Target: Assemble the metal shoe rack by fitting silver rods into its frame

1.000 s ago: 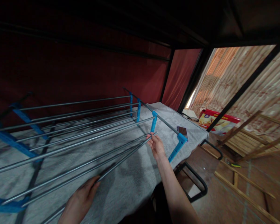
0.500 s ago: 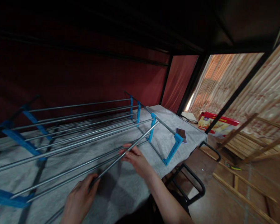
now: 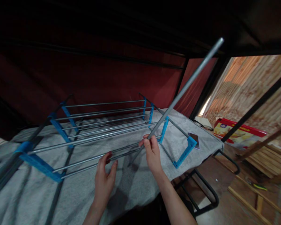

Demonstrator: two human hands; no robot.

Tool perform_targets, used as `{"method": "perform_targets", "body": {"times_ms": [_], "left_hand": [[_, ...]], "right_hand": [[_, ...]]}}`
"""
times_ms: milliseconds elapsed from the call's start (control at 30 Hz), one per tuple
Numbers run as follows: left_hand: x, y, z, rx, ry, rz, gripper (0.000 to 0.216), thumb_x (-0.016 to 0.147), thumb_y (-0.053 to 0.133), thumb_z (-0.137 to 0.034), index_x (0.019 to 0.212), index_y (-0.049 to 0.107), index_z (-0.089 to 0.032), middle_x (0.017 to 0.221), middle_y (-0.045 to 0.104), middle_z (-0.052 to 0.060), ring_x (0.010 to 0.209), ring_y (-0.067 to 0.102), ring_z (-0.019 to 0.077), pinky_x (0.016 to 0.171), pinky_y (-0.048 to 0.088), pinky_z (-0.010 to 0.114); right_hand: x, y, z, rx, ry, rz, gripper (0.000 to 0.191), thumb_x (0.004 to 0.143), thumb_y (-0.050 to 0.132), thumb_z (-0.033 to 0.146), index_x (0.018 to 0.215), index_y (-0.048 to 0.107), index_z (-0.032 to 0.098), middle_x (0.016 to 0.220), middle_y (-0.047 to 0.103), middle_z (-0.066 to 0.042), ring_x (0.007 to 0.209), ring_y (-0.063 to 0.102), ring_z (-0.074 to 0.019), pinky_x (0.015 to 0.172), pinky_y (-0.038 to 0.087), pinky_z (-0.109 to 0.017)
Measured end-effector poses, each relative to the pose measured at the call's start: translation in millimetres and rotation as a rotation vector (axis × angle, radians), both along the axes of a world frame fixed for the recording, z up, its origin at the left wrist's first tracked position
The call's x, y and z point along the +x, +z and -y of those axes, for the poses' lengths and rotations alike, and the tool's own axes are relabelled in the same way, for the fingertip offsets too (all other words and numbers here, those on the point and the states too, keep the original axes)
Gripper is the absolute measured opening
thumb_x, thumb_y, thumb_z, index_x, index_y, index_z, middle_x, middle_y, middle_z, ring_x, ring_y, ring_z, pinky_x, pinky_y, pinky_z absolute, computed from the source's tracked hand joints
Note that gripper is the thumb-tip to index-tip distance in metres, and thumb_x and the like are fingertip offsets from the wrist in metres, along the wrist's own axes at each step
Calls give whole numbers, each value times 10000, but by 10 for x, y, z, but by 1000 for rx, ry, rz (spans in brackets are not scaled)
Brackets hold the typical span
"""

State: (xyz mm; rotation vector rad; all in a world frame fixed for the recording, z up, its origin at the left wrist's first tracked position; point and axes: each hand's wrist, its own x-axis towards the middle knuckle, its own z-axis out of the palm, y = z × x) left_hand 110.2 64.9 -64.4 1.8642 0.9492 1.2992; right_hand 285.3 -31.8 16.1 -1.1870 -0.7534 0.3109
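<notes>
My right hand is closed round a long grey metal rod, which tilts up and to the right, its far end high near the dark bunk above. My left hand hovers open over the grey blanket, fingers apart, close to the nearest rods of the rack. The rack lies on the blanket: several parallel grey metal rods held between blue plastic end pieces.
A phone lies on the blanket's far right corner. A dark red curtain hangs behind the bed. Black bed-frame tubes curve below right. A red box and wooden slats lie on the floor.
My right hand has swung the rod's far end up off the rack and now grips it lower down. My left hand has let go of the rod and opened.
</notes>
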Motion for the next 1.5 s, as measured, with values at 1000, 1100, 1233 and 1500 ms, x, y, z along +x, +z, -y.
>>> {"method": "perform_targets", "body": {"times_ms": [1000, 1100, 1233, 1500], "left_hand": [[-17, -95, -43, -1059, -155, 698, 167, 749, 866, -232, 884, 787, -171, 977, 817, 64, 951, 796, 255, 837, 652, 340], [-76, -82, -123, -1089, -81, 726, 48, 852, 742, -163, 813, 769, -160, 921, 807, 48, 904, 798, 228, 794, 652, 306], [-143, -47, -197, -1115, -13, 708, 165, 928, 640, -129, 830, 770, -158, 850, 796, 59, 851, 793, 207, 734, 641, 281], [-143, -33, -249, -1118, 6, 695, 249, 990, 565, -115, 843, 762, -151, 838, 792, 72, 874, 790, 193, 739, 629, 258]], "right_hand": [[402, -1031, -37, -579, -12, 1168, 340, 1010, 562, 137, 1246, 752, 290, 1079, 727, -63, 1039, 654, -210, 1142, 418, -426], [535, -1062, 2, -631, -112, 1042, 355, 973, 554, 92, 1190, 759, 285, 1077, 724, -63, 1059, 653, -222, 1239, 323, -515], [746, -1098, 82, -611, -340, 810, 353, 936, 571, 122, 1212, 731, 273, 1334, 674, -114, 1348, 557, -303, 1280, 170, -674], [1202, -1030, 184, -230, -478, -395, 343, 777, 742, 275, 1110, 664, 245, 1164, 742, -87, 1149, 698, -254, 1013, 591, -431]]}}
